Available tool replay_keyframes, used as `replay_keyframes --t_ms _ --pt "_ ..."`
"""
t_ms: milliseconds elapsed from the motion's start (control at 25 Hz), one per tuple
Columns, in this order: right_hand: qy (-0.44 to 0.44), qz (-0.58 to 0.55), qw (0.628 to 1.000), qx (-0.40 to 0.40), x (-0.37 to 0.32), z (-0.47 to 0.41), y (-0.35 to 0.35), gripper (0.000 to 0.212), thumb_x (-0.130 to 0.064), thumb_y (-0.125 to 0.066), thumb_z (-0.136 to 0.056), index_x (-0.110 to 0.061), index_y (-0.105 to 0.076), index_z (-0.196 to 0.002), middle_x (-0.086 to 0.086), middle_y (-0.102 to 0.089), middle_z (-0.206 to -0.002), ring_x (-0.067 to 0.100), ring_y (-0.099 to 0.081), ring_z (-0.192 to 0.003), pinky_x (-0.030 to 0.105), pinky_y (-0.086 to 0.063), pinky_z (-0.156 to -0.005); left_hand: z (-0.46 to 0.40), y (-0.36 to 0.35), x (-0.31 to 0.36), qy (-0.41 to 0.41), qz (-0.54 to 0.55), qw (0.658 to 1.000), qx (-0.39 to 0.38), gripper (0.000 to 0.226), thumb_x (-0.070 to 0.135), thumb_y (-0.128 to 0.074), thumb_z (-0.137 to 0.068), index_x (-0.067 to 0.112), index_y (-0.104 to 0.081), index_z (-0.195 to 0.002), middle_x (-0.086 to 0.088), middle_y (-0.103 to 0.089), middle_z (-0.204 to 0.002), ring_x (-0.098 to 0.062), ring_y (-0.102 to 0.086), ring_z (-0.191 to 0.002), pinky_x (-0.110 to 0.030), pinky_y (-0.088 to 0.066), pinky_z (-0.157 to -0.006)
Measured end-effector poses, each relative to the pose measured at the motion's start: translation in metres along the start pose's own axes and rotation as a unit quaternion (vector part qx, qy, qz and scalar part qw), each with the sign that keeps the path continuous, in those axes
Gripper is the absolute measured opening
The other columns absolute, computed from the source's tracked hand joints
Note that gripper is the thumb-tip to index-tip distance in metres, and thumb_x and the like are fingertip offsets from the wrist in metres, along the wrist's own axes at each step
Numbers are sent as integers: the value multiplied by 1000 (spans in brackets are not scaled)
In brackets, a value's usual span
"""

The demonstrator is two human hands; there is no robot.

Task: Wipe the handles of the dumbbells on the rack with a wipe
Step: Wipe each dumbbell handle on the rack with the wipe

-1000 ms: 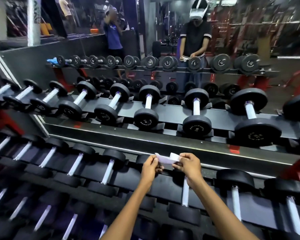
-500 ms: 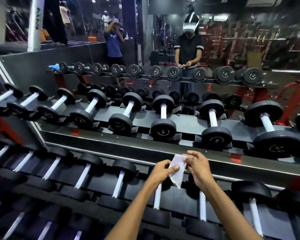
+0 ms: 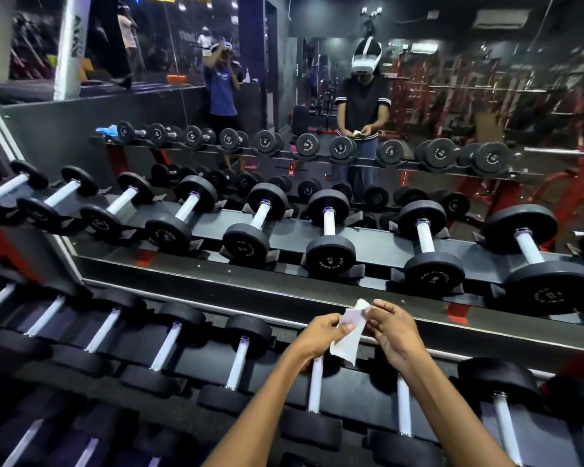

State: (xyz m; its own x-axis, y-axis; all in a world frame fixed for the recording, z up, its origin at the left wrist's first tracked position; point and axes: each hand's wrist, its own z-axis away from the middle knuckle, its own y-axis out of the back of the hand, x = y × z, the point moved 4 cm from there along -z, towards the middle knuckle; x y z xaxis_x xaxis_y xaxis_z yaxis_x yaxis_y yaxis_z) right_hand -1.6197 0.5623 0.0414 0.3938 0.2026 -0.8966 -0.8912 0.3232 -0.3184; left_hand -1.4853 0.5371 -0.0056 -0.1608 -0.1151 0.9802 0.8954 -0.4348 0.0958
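A white wipe point(image 3: 348, 335) hangs between my two hands above the middle tier of the dumbbell rack point(image 3: 317, 298). My left hand point(image 3: 321, 335) pinches its left edge. My right hand point(image 3: 393, 332) pinches its top corner with the fingertips. Black dumbbells with pale shiny handles lie in rows on the rack; one handle point(image 3: 315, 382) sits directly under my left wrist and another handle point(image 3: 403, 406) runs under my right forearm. The upper tier carries larger dumbbells point(image 3: 329, 237).
A wall mirror behind the rack reflects me and a second person in a blue shirt point(image 3: 221, 92). A blue cloth point(image 3: 107, 130) lies at the left end of the mirrored top row. Red rack frames point(image 3: 580, 183) stand at the right.
The wipe has turned from held flat and horizontal to hanging down unfolded. The view has lifted, showing more of the mirror and less of the lower rack.
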Motion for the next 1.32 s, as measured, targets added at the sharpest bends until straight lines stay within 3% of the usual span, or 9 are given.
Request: replay_keyframes --t_ms 160,280,600,760,880,1000,1120,1240,1320 --pt "22 131 991 5 6 6 -7 16 0 -66 -82 -9 -56 -91 10 -62 -80 17 -57 -66 24 -46 -57 11 5 10 -16 -1 999 28 9 22 -65 -93 14 -61 -93 3 -60 -82 -10 -54 -77 -21 -45 -70" --pt "69 152 986 -5 5 10 -13 26 11 -60 -81 -7 -55 -99 8 -62 -80 14 -57 -68 19 -43 -58 18 11 14 -12 42 995 93 17 28 -60 -96 19 -59 -82 -1 -57 -79 -11 -51 -73 -21 -44 -65" --pt "136 184 973 0 0 20 -19 35 21 -46 -79 -9 -58 -91 7 -60 -84 21 -57 -82 21 -47 -68 29 24 21 1 217 962 164 14 0 -58 -93 14 -56 -91 1 -64 -70 -6 -60 -58 -18 -52 -58" --pt "287 406 865 63 -5 38 -26 13 -8 -66 -81 -19 -60 -82 2 -60 -92 19 -56 -88 33 -45 -81 34 24 27 0 221 956 193 18 -4 -64 -88 10 -55 -90 1 -66 -63 -8 -62 -51 -22 -55 -56" --pt "277 386 880 -22 1 44 -37 9 -13 -73 -79 -17 -65 -79 0 -67 -82 12 -63 -77 16 -46 -68 35 23 34 -2 206 958 199 14 -1 -63 -90 11 -57 -86 -2 -66 -66 -9 -62 -51 -27 -55 -59" --pt "279 376 884 -10 -5 42 -35 12 -5 -72 -78 -16 -68 -79 -4 -69 -76 -2 -61 -66 4 -43 -61 35 25 44 -6 198 960 196 12 7 -53 -98 12 -59 -88 -1 -67 -67 -10 -64 -49 -22 -57 -55" --pt "241 330 913 2 -9 34 -29 14 -3 -67 -81 -15 -71 -76 -2 -71 -73 -2 -61 -62 12 -48 -63 35 26 53 -31 164 968 188 14 -3 -53 -95 10 -59 -95 -2 -68 -65 -9 -63 -48 -19 -55 -53" --pt "154 187 970 -39 -13 30 -27 13 -1 -62 -85 -7 -70 -78 16 -72 -79 21 -66 -71 33 -54 -68 35 26 60 -71 96 973 199 19 -5 -62 -89 14 -64 -84 -6 -67 -74 -9 -64 -57 -19 -55 -58" --pt "112 107 985 -71 -20 33 -30 13 1 -57 -88 -1 -68 -80 15 -71 -72 21 -68 -63 26 -54 -56 33 28 62 -82 69 972 210 22 -2 -65 -88 15 -66 -75 -3 -68 -72 -11 -64 -60 -22 -57 -61"
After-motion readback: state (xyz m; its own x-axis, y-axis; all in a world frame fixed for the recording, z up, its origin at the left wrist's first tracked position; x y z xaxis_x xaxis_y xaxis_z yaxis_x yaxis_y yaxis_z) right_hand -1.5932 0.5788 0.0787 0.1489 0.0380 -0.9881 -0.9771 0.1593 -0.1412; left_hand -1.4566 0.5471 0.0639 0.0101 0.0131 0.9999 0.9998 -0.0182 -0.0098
